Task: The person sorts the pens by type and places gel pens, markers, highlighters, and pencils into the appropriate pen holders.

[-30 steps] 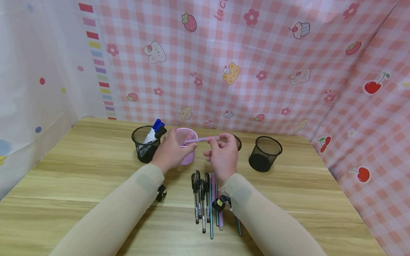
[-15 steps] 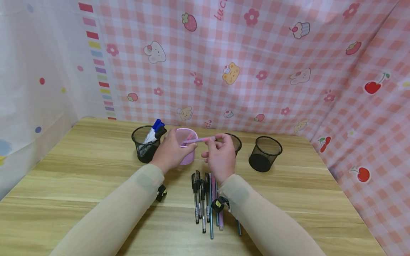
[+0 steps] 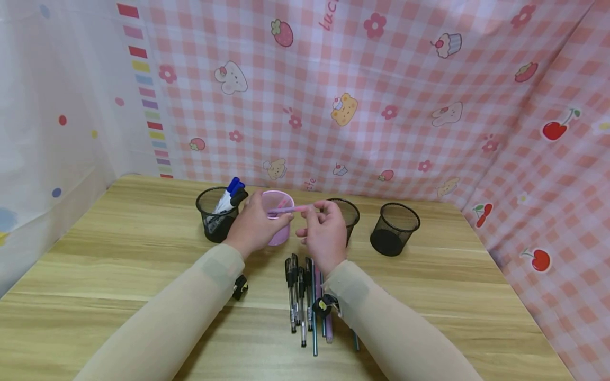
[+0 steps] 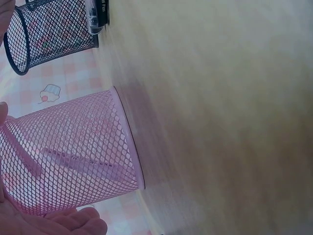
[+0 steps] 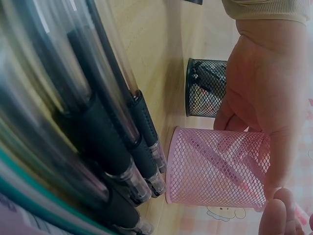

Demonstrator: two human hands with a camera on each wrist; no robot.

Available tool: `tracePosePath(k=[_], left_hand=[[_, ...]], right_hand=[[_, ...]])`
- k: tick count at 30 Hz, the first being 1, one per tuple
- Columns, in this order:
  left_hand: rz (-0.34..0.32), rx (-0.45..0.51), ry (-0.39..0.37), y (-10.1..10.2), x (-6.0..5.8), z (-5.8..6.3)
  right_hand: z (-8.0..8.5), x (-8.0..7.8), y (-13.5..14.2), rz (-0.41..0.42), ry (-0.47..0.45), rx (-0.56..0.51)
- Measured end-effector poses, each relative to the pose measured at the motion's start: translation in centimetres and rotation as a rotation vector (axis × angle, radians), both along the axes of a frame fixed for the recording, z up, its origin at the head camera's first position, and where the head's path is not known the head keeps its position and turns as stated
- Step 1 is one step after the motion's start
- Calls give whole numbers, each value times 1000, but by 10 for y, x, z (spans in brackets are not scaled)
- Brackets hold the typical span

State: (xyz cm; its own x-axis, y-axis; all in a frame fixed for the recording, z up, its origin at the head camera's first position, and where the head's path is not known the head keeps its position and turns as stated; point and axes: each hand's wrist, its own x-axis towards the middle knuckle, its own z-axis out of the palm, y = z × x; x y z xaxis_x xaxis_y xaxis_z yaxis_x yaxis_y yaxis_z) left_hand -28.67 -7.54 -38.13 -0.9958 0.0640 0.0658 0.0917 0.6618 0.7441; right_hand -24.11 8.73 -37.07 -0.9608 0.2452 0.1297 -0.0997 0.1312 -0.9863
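Note:
My left hand grips the pink mesh pen cup by its upper side, thumb at the rim. My right hand pinches the outer end of a pink-and-purple pen, which lies almost level across the cup's mouth with its far end inside. Through the mesh in the left wrist view, another pen leans inside the cup, and the slanting lower part of a pen shows near the mouth. The right wrist view has the left fingers behind the cup and the right fingertips close to its rim.
Left of the pink cup stands a black mesh cup with blue- and black-capped markers. Two more black mesh cups, one partly behind my right hand and another, stand rightward. Several black gel pens and slim blue-green sticks lie in front.
My right hand has moved slightly left, carrying the pen further into the pink cup's mouth. More of the black cup behind that hand now shows. The left hand stays in place.

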Motion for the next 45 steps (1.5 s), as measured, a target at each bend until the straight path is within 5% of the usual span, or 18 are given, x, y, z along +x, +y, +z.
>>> tracePosePath(k=[23,45], left_hand=[[8,-20,-14,0,1,-1],[-10,-13,-14,-1,0,0]], right_hand=[[3,6,1,50,-54,-3],[18,23,53,260,-85,539]])
